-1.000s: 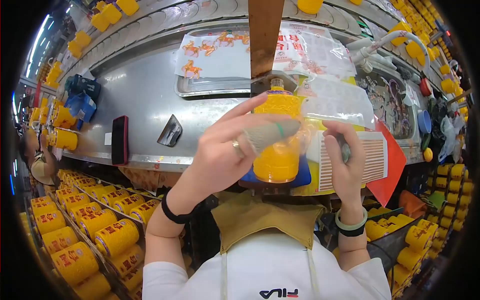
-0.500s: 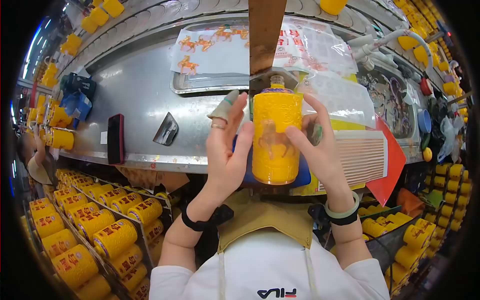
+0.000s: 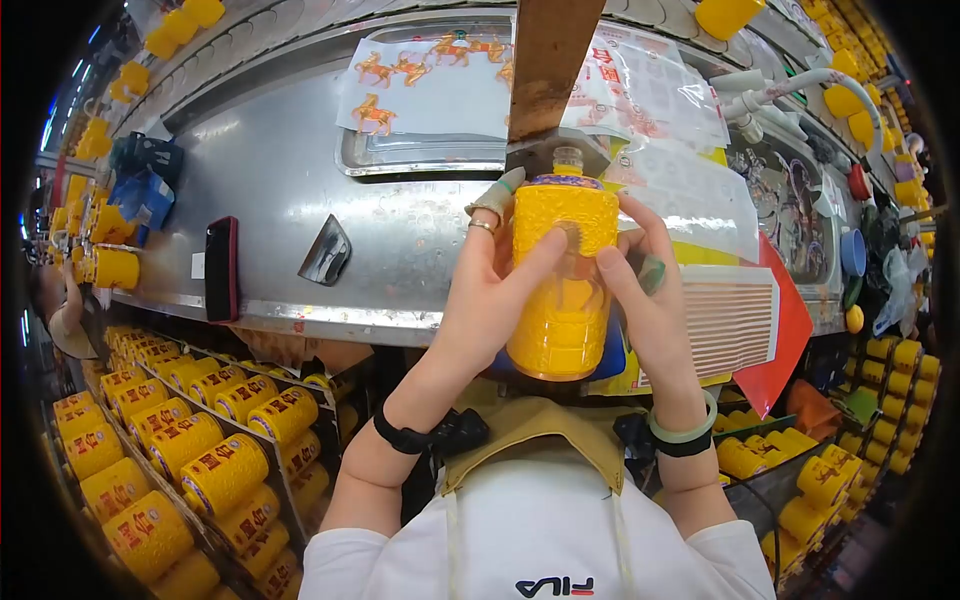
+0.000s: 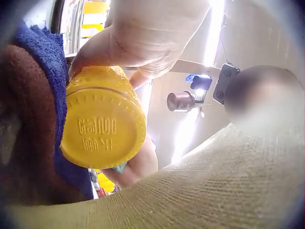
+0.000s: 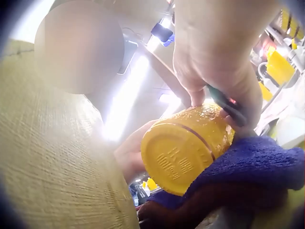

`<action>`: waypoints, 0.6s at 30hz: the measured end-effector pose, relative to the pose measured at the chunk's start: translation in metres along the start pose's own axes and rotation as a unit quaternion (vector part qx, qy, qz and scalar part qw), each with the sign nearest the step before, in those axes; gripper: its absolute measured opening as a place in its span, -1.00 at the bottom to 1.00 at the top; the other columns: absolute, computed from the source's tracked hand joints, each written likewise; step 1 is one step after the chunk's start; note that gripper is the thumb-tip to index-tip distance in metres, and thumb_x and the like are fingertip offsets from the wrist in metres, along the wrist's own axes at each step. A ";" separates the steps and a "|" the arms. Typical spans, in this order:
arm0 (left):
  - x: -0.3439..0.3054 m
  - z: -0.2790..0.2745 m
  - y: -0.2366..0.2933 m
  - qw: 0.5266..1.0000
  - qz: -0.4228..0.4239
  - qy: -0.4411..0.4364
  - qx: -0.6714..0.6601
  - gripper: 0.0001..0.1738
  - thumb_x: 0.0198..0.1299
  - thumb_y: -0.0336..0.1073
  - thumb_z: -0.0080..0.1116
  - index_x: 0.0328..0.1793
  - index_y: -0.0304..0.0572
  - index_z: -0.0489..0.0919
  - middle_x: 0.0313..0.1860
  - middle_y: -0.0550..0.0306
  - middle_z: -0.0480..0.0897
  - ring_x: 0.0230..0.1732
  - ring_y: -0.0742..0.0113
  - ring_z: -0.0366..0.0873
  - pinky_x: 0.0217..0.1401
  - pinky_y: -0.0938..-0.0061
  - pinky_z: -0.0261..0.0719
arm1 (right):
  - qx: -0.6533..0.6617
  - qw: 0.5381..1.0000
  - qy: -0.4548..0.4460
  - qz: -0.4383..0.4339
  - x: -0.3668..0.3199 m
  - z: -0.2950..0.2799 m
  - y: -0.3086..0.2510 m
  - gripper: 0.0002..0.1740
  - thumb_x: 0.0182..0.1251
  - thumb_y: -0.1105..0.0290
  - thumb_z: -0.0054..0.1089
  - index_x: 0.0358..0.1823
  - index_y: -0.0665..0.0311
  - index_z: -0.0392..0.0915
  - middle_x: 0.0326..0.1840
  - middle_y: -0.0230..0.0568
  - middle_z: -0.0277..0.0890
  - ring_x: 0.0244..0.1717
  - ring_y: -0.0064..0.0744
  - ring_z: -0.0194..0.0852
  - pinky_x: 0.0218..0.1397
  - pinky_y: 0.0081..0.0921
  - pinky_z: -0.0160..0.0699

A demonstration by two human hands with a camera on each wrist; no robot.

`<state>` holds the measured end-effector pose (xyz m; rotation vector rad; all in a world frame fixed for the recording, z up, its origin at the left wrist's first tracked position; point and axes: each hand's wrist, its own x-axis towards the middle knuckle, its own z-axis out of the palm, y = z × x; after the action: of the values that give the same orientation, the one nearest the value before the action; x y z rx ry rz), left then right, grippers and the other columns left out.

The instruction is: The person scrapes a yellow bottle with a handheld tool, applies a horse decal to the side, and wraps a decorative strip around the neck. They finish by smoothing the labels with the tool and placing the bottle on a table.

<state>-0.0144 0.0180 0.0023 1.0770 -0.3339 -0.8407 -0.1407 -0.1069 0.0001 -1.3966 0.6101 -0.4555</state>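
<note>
A yellow embossed bottle (image 3: 562, 330) with a clear glass neck lies on a blue cloth (image 3: 612, 362), its neck pointing away from the body. The left hand (image 3: 490, 285) holds its left side, thumb across a horse-shaped decal on the front. On the right side the right hand (image 3: 650, 300) grips it with thumb and fingers. The bottle's embossed base (image 4: 102, 128) faces the left wrist view; in the right wrist view the base (image 5: 174, 157) shows above the blue cloth (image 5: 252, 164). Fingers behind the bottle are partly hidden.
A metal tray (image 3: 420, 160) bears a white sheet (image 3: 430, 105) with orange horse decals. A phone (image 3: 222, 270) and a dark, shiny piece (image 3: 326, 252) lie left. Printed sheets, a striped sheet (image 3: 730, 322) and a red sheet (image 3: 790, 340) lie right. A brown post (image 3: 548, 75) stands ahead.
The left hand has come down from over the bottle, first beside it, and now its thumb presses on the front. The right hand has moved in to grip the other side. The horse decal now lies on the bottle.
</note>
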 end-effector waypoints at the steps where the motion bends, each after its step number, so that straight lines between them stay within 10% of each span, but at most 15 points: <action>1: 0.000 -0.002 -0.001 1.000 -0.001 0.000 0.000 -0.16 0.49 -0.39 0.29 0.73 -0.41 0.08 0.55 -0.10 0.42 0.51 0.25 0.45 0.58 0.32 0.42 | 0.000 1.000 0.001 0.001 0.001 0.000 -0.002 -0.37 0.58 0.50 0.26 0.60 0.31 0.27 -0.22 -0.47 0.35 -0.18 -0.70 0.42 -0.04 -0.66 0.44; 18: -0.015 -0.011 -0.009 1.000 -0.020 0.008 0.002 -0.18 0.54 -0.37 0.22 0.75 -0.38 0.04 0.62 -0.13 0.34 0.59 0.18 0.38 0.65 0.24 0.34 | 0.058 0.995 -0.018 0.073 0.001 -0.001 -0.009 -0.25 0.48 0.52 0.36 0.62 0.38 0.23 -0.18 -0.45 0.39 -0.18 -0.64 0.49 -0.07 -0.61 0.49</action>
<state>-0.0217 0.0343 -0.0082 1.0975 -0.3017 -0.8660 -0.1404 -0.1092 0.0085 -1.2388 0.6418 -0.3422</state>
